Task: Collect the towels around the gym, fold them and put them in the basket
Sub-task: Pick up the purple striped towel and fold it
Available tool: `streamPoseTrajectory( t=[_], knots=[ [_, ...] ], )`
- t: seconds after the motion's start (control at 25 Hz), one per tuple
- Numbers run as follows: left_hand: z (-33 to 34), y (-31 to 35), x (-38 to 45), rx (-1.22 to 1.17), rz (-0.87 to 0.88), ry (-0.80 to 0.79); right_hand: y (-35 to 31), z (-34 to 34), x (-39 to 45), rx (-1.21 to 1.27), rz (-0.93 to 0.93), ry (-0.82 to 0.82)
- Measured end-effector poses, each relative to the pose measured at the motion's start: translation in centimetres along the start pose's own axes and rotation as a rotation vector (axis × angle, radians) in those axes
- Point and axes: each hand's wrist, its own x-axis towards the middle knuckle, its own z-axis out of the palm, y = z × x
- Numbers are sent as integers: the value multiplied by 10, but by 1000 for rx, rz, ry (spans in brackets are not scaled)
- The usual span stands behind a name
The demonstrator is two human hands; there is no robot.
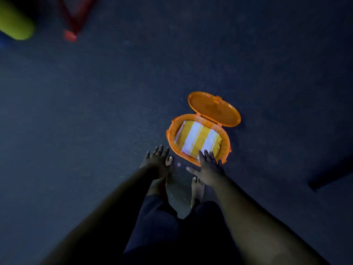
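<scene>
1 folded striped towel (198,139) lies in the open orange basket (170,133); left hand (157,159) and right hand (209,165) hover spread, empty; further towels likely remain.

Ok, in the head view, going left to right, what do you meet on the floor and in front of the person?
Yellow-green padded roller → red frame foot → left hand → right hand, fingers spread, empty. The orange basket with its striped towel overlaps the right hand, so its place is unclear.
</scene>
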Motion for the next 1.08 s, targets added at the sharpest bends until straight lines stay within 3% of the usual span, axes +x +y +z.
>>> streamPoseTrajectory(
  t=[0.24,0.44,0.72,1.08],
  knots=[
    [9,-40,-175,-308,-162,168,-93,-43,-110,-281,-234,31],
    [58,-104,-284,-449,-312,336,-196,-15,-172,-559,-485,24],
    [196,-232,-431,-745,-578,528,-364,115,-265,-823,-795,31],
    [362,-371,-585,-924,-837,669,-536,319,-385,-976,-1081,-23]
  ],
)
